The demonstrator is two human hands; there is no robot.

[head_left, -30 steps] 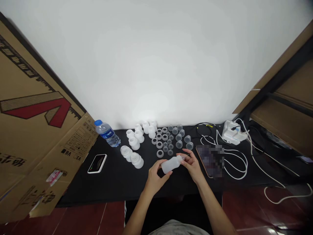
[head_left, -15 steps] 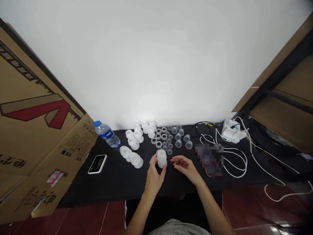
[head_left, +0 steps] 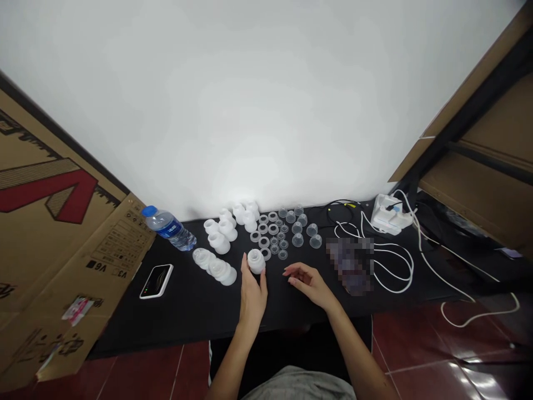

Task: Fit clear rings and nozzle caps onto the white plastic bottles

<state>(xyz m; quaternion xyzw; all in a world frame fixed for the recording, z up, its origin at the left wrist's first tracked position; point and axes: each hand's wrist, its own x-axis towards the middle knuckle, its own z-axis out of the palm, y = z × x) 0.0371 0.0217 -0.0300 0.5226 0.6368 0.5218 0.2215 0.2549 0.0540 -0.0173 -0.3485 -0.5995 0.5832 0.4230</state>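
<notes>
My left hand [head_left: 252,291] has its fingers and thumb around a small white plastic bottle-like piece [head_left: 256,261], whose round opening faces up. To the right, my right hand [head_left: 308,283] hovers over the black table with its fingers apart and nothing in them. Just beyond the left hand lie several translucent rings [head_left: 264,242] and smaller clear discs [head_left: 283,244]. Left of that hand, several white ridged pieces [head_left: 222,271] sit close together. Behind them stand several white necked pieces [head_left: 219,242]. Clear domes [head_left: 297,240] are grouped beyond my right hand.
A water bottle [head_left: 170,229] leans at the left, behind a white-framed device [head_left: 156,281]. A large cardboard box [head_left: 62,250] borders the left side. On the right are a blurred-out object [head_left: 352,266], white cables [head_left: 410,272] and a white power strip [head_left: 389,214]. A wall rises behind.
My left hand has shifted left with the white piece, and the piece's opening now shows more from above. The right hand keeps nearly the same pose. The whole view has moved slightly.
</notes>
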